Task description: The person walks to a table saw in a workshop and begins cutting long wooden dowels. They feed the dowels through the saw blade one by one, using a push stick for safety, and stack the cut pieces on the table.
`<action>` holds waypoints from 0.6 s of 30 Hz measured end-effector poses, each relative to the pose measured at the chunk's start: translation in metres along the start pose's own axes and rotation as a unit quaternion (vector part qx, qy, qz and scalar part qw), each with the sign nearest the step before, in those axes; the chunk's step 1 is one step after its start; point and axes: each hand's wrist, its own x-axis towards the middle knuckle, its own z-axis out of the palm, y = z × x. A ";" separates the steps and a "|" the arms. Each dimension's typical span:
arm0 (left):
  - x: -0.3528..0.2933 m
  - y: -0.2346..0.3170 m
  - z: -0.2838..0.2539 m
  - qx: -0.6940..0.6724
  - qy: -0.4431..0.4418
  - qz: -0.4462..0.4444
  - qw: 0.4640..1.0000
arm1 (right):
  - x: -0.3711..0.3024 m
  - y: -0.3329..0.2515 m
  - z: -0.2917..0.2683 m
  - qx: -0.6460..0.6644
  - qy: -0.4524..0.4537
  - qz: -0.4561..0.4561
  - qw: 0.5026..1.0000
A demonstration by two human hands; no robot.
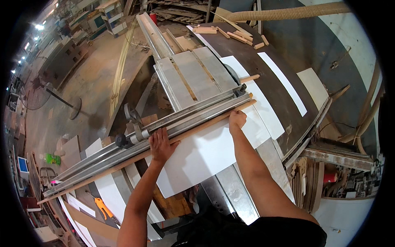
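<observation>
A long narrow wooden strip (207,124) lies along the metal fence (103,158) of a sliding table saw (183,80). My left hand (161,146) is closed over the strip, its fingers reaching onto the fence and its thumb out to the side. Farther right, my right hand (237,120) is closed in a fist on the same strip, near its right end. Beneath the strip and my arms is a large white board (197,164). A dark round disc (231,71), partly hidden, stands beside the sliding table.
Short wood offcuts (238,36) lie on the dark table at the far right, near a white strip (284,84). An orange-handled air gun (103,208) rests at the lower left. A standing fan (39,88) is at the left. A ribbed hose (288,13) runs overhead.
</observation>
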 end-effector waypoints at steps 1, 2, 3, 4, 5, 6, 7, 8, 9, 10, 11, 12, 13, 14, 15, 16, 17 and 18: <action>0.000 0.002 0.000 0.001 0.001 -0.007 1.000 | 0.001 0.000 0.000 0.005 0.001 0.002 1.000; 0.002 0.003 -0.001 0.009 0.002 -0.008 1.000 | 0.001 0.000 0.001 0.010 0.002 0.004 1.000; 0.003 0.003 -0.004 0.017 0.001 -0.009 1.000 | 0.004 0.004 0.002 0.008 0.000 0.001 1.000; 0.002 0.004 -0.005 0.025 0.001 -0.010 1.000 | 0.007 0.007 0.004 0.006 -0.001 -0.001 1.000; -0.001 0.007 -0.003 0.009 -0.015 -0.025 1.000 | 0.009 0.010 0.005 0.004 -0.002 -0.003 1.000; 0.001 0.007 -0.002 -0.004 -0.028 -0.037 0.999 | 0.013 0.012 0.007 -0.001 -0.006 -0.008 1.000; 0.002 0.008 -0.001 -0.016 -0.041 -0.050 0.998 | 0.014 0.014 0.008 0.003 -0.008 -0.011 1.000; 0.002 0.008 -0.001 -0.021 -0.056 -0.062 0.996 | 0.015 0.016 0.010 0.007 -0.011 -0.014 1.000; 0.003 0.011 -0.003 -0.025 -0.070 -0.074 0.994 | 0.016 0.017 0.010 0.010 -0.013 -0.018 1.000; 0.005 0.014 -0.005 -0.029 -0.084 -0.087 0.992 | 0.016 0.017 0.010 0.011 -0.012 -0.013 1.000; 0.006 0.017 -0.007 -0.036 -0.092 -0.097 0.990 | 0.016 0.017 0.011 0.011 -0.010 -0.007 1.000; 0.010 0.018 -0.009 -0.041 -0.098 -0.107 0.989 | 0.015 0.014 0.011 0.013 -0.008 -0.002 1.000; 0.013 0.020 -0.012 -0.047 -0.104 -0.116 0.987 | 0.014 0.012 0.011 0.011 -0.011 -0.006 1.000; 0.014 0.022 -0.015 -0.040 -0.103 -0.116 0.987 | 0.013 0.011 0.009 0.010 -0.015 -0.009 1.000; 0.015 0.026 -0.020 -0.034 -0.104 -0.117 0.987 | 0.011 0.011 0.008 0.006 -0.018 -0.012 1.000; 0.015 0.028 -0.022 -0.027 -0.105 -0.117 0.987 | 0.010 0.007 0.008 0.011 -0.013 -0.002 1.000; 0.017 0.030 -0.021 -0.032 -0.106 -0.121 0.987 | 0.011 0.007 0.009 0.009 -0.006 -0.011 1.000; 0.016 0.030 -0.021 -0.034 -0.110 -0.125 0.986 | 0.010 0.006 0.010 0.007 -0.001 -0.019 1.000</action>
